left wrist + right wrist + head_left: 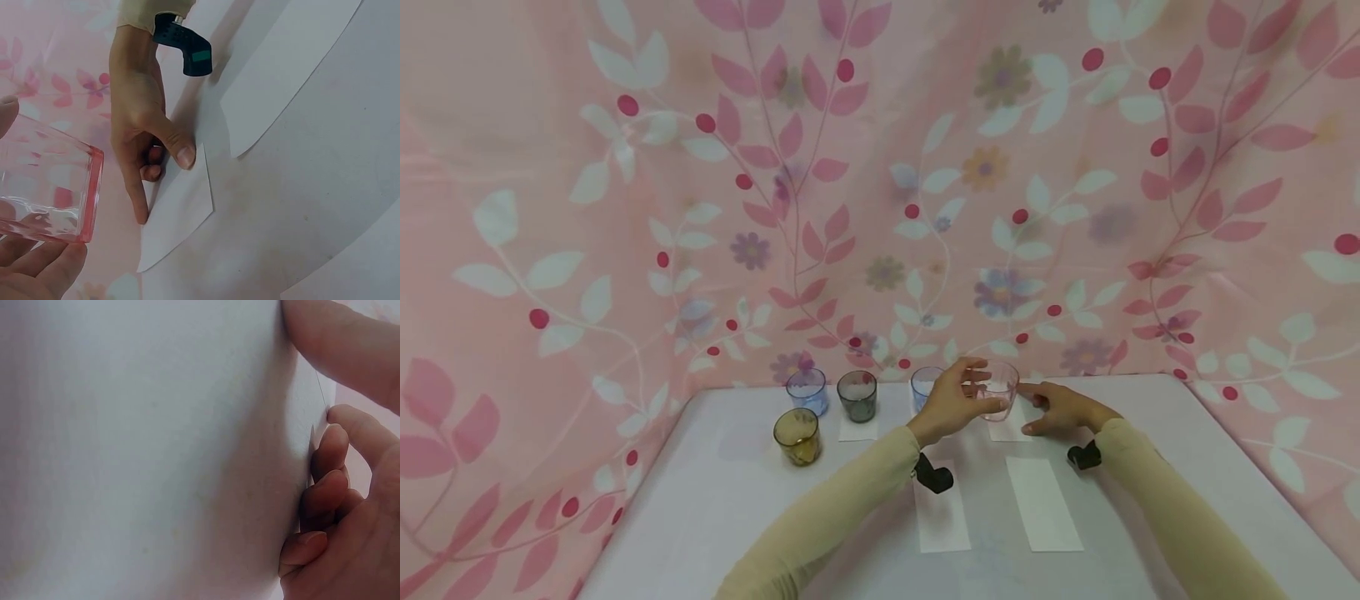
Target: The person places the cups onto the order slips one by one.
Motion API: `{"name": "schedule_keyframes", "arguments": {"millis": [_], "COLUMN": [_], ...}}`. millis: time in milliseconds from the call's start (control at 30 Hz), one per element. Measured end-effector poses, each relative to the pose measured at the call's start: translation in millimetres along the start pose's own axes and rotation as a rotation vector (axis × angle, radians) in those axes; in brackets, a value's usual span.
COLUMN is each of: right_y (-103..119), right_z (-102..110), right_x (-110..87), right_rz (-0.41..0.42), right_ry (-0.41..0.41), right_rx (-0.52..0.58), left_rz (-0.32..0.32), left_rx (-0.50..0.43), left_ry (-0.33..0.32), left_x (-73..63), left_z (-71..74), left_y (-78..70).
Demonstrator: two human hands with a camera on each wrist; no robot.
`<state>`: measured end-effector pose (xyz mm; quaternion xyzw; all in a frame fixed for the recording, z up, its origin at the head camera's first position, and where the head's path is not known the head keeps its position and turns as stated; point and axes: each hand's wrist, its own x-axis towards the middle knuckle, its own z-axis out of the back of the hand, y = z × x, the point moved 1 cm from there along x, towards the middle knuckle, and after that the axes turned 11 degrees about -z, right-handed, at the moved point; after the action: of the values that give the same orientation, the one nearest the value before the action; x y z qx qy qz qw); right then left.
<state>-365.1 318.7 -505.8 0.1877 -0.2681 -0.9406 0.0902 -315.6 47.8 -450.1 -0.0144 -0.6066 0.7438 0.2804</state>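
Note:
A pale pink tinted glass [1003, 385] is in my left hand [951, 407], its fingers and thumb around the sides. In the left wrist view the glass [44, 178] appears tilted, its thick pink rim or base edge facing the paper side. My right hand [1063, 410] rests at a short white paper strip [181, 215] near the back of the table. Its index finger [135, 197] reaches straight to one edge of the strip and the thumb touches near another; the other fingers are bent. Behind my left hand stands a blue glass [922, 385], partly hidden.
Farther left stand another blue glass [807, 392], a grey glass [858, 397] on a white strip, and an amber glass [797, 437] nearer me. Two longer paper strips, left [942, 521] and right [1047, 508], lie in front. A floral pink curtain [880, 208] hangs behind the table.

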Motion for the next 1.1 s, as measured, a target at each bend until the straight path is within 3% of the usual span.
{"name": "schedule_keyframes", "arguments": {"millis": [400,767,1100], "right_y": [-3,-2,-2], "right_z": [0,-2,-3], "right_x": [1.1,3.7,-0.7], "right_rz": [-0.004,-0.009,0.011], "right_ry": [-0.018,-0.03,-0.024], "right_rx": [-0.006,0.004,0.037], "left_rz": [0.019,0.037,0.046], "left_rx": [0.025,0.11,0.04], "left_ry": [-0.047,-0.029,-0.024], "left_x": [8.3,13.7,20.3], "left_z": [-13.2,-30.2,-34.4], "left_y": [26.5,35.4,48.3]}}
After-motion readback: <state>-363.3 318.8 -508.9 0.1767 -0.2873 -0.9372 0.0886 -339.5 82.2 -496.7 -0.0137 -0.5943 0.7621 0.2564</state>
